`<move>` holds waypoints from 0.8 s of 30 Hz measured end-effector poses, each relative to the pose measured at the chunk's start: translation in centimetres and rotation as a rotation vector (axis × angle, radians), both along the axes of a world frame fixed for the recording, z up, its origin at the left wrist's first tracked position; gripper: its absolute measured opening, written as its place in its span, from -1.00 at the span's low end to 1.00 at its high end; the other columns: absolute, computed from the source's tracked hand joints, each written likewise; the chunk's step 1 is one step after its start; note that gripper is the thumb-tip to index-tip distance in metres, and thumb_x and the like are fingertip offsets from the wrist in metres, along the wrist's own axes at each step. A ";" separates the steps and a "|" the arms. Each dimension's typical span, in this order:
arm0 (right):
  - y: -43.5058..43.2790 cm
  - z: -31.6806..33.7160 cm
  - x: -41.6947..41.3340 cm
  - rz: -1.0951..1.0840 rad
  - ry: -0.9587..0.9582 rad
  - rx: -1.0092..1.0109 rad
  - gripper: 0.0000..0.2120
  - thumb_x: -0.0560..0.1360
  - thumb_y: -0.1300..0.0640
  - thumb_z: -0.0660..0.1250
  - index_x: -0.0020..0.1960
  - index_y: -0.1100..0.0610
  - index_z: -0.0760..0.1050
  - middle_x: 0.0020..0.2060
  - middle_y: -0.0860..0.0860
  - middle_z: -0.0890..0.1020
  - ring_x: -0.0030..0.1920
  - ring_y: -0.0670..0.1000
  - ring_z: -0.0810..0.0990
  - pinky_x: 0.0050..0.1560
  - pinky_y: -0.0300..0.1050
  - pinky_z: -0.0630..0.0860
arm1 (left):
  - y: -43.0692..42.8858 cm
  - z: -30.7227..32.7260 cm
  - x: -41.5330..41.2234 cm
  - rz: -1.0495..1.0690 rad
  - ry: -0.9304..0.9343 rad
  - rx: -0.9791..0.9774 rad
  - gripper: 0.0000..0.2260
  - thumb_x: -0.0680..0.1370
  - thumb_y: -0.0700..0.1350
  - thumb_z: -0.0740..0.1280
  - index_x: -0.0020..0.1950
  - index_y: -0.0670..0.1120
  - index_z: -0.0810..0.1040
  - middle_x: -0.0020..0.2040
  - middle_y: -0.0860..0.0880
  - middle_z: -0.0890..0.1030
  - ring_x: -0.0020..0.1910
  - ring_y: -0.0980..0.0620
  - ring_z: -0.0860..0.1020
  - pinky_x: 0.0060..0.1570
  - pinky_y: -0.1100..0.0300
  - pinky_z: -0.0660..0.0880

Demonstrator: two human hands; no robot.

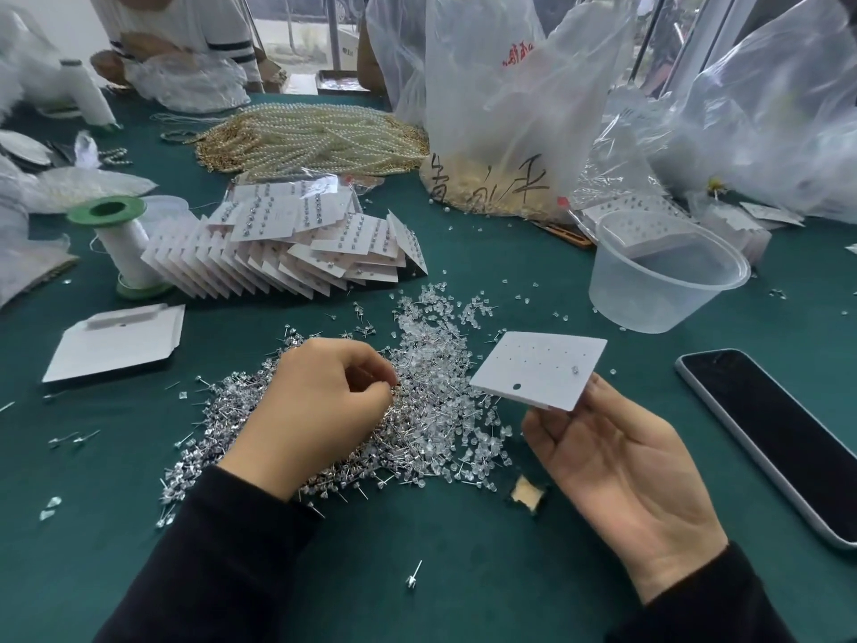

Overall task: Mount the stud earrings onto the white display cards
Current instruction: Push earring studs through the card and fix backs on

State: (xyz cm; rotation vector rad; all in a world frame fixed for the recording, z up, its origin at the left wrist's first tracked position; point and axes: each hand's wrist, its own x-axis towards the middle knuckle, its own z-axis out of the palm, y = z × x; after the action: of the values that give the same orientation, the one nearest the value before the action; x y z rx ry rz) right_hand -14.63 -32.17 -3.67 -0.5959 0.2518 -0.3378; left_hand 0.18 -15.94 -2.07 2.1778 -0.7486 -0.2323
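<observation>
My right hand (617,466), palm up, holds a white display card (538,368) by its near edge between thumb and fingertips. One stud (575,369) sits in the card near its right side; rows of small holes are bare. My left hand (315,406) hovers over the heap of silver stud earrings (222,424), its fingers curled and pinched together at the heap's top. What the fingertips pinch is hidden. Clear plastic earring backs (440,364) lie mixed in to the right of the studs.
A fanned stack of filled cards (297,243) lies behind the heap. A blank card pile (116,341) is at left, a green thread spool (120,243) beyond it. A clear plastic tub (663,271), a phone (779,433) and plastic bags (505,99) stand right. Pearl strands (315,136) lie at the back.
</observation>
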 end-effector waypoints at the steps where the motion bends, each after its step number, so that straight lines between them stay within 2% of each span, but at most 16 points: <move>1: 0.0 0.0 0.0 0.002 0.001 0.000 -0.68 0.19 0.20 0.49 -0.05 0.15 0.64 -0.12 0.07 0.69 -0.21 -0.01 0.65 -0.09 -0.10 0.59 | 0.0 0.0 0.0 0.000 0.010 0.002 -0.80 0.42 -0.24 0.36 -0.32 0.05 0.60 -0.39 0.07 0.61 -0.46 0.30 0.48 -0.46 0.51 0.36; 3: 0.1 0.1 0.0 -0.005 0.022 -0.002 -0.79 0.31 0.19 0.36 -0.07 0.14 0.64 -0.12 0.06 0.69 -0.21 -0.01 0.65 -0.09 -0.11 0.59 | 0.0 -0.1 0.0 0.000 0.008 0.011 -0.81 0.43 -0.23 0.37 -0.30 0.05 0.59 -0.38 0.10 0.60 -0.45 0.30 0.49 -0.44 0.53 0.36; 6: 0.2 0.1 0.0 -0.003 0.040 -0.003 -0.76 0.40 0.20 0.21 -0.08 0.13 0.64 -0.12 0.06 0.69 -0.23 -0.02 0.65 -0.10 -0.11 0.59 | 0.0 -0.2 0.0 0.009 0.019 0.007 -0.86 0.44 -0.22 0.38 -0.23 0.02 0.60 -0.35 0.10 0.59 -0.43 0.23 0.49 -0.44 0.53 0.36; 9: 0.4 0.2 0.2 -0.002 0.060 -0.010 -0.76 0.39 0.21 0.21 -0.08 0.14 0.64 -0.14 0.07 0.69 -0.25 -0.01 0.65 -0.14 -0.12 0.60 | -0.2 -0.4 -0.3 0.016 0.051 -0.053 -0.88 0.43 -0.24 0.38 -0.12 -0.02 0.61 -0.32 0.06 0.61 -0.40 0.17 0.51 -0.46 0.48 0.39; 13: 0.7 0.3 0.3 0.016 0.088 -0.029 -0.74 0.36 0.23 0.24 0.01 0.18 0.56 -0.11 0.11 0.67 -0.23 0.02 0.64 -0.16 -0.11 0.61 | -0.6 -0.1 -1.2 0.009 -0.042 -0.127 -0.93 0.41 -0.16 0.44 -0.25 0.00 0.63 -0.38 0.10 0.61 -0.41 0.20 0.52 -0.37 0.41 0.43; 15: 0.8 0.3 0.4 0.028 0.087 -0.042 -0.71 0.35 0.23 0.25 0.06 0.21 0.51 -0.08 0.14 0.66 -0.21 0.04 0.64 -0.15 -0.10 0.61 | -0.8 0.2 -1.6 0.010 -0.052 -0.274 -0.93 0.39 -0.15 0.45 -0.28 0.00 0.63 -0.44 0.08 0.59 -0.46 0.21 0.50 -0.42 0.43 0.40; 18: 1.2 0.3 0.5 0.059 0.082 -0.080 -0.65 0.32 0.23 0.28 0.10 0.25 0.48 -0.07 0.18 0.65 -0.21 0.06 0.64 -0.14 -0.10 0.61 | -1.5 0.7 -2.7 -0.069 -0.040 -0.514 -0.95 0.38 -0.17 0.46 -0.23 -0.03 0.64 -0.33 0.06 0.65 -0.34 0.14 0.57 -0.29 0.30 0.52; 20: 1.6 0.2 0.6 0.085 0.077 -0.117 -0.68 0.36 0.24 0.27 0.11 0.27 0.48 -0.06 0.19 0.65 -0.18 0.08 0.64 -0.14 -0.10 0.60 | -2.2 0.6 -3.8 -0.140 -0.107 -0.525 -0.96 0.37 -0.17 0.43 -0.20 -0.08 0.65 -0.25 0.04 0.65 -0.27 0.11 0.58 -0.22 0.22 0.54; 24: 2.1 0.1 0.7 0.126 0.075 -0.164 -0.73 0.42 0.25 0.25 0.09 0.30 0.51 0.05 0.27 0.60 -0.03 0.14 0.61 -0.08 -0.07 0.59 | -3.0 0.1 -4.7 -0.165 -0.150 -0.507 -0.93 0.35 -0.21 0.40 -0.21 -0.14 0.65 -0.25 0.01 0.63 -0.28 0.12 0.56 -0.24 0.17 0.53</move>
State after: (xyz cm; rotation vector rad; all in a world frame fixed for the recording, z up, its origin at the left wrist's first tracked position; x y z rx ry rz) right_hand -13.94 -30.06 -3.54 -0.7835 0.2586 -0.2154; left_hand -4.55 -18.91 -1.98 1.6666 -0.9560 0.0400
